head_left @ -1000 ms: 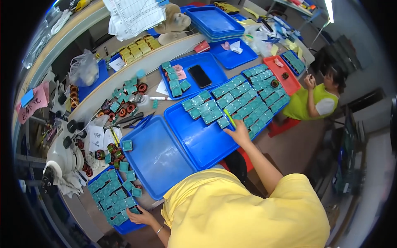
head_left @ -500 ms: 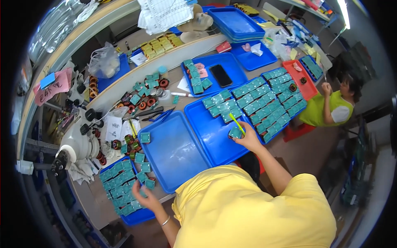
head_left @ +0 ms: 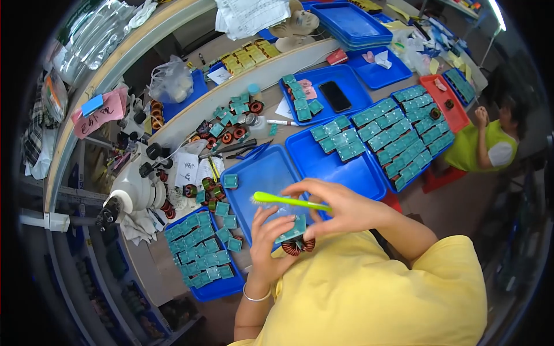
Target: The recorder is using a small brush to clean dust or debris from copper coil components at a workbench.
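Observation:
In front of my yellow shirt, my left hand (head_left: 265, 242) is closed on a small green circuit board (head_left: 293, 228) with copper-wound coils (head_left: 298, 247) beneath it. My right hand (head_left: 349, 209) is closed on a bright green toothbrush (head_left: 288, 200), bristle end pointing left above the board. The right thumb lies at the board's right edge; whether it presses on it I cannot tell. Beyond the hands lies a blue tray (head_left: 254, 167). Left of it, several loose boards (head_left: 229, 221) lie beside a blue tray packed with similar boards (head_left: 199, 245).
To the right, blue trays hold rows of boards (head_left: 398, 147). A phone (head_left: 335, 96) lies in a tray farther back. Pliers (head_left: 254, 151), loose coils (head_left: 226, 138) and a white microscope (head_left: 135, 184) stand left. A person in a green top (head_left: 482, 147) sits at far right.
My right hand has brought the toothbrush and a board from the right-hand trays to the middle. My left hand has left the loose boards and now holds the board. The view has shifted.

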Demonstrator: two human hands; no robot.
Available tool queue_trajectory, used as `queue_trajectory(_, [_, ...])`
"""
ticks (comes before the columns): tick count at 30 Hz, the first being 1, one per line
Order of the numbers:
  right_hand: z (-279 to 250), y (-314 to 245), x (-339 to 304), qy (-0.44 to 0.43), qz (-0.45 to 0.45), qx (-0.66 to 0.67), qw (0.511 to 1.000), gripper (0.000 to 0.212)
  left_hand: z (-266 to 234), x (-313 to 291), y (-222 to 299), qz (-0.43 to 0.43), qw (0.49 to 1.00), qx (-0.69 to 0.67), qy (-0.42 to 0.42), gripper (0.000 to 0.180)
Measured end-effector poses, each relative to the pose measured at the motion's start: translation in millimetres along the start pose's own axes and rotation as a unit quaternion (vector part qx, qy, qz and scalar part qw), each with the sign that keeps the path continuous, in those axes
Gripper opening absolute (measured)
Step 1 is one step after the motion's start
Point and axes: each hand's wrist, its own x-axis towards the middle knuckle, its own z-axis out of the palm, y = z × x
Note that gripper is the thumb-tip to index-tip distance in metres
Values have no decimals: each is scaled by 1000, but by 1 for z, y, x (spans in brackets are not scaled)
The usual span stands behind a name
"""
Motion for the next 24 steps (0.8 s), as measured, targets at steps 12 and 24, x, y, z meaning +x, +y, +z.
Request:
queue_trajectory(12, [4, 4, -2, 111, -52, -293, 948, 14, -27, -19, 16, -134, 987, 62, 58, 56])
queue_trajectory(24, [14, -2, -4, -142, 23, -91, 985, 16, -45, -20, 19, -64, 953, 248, 159, 47])
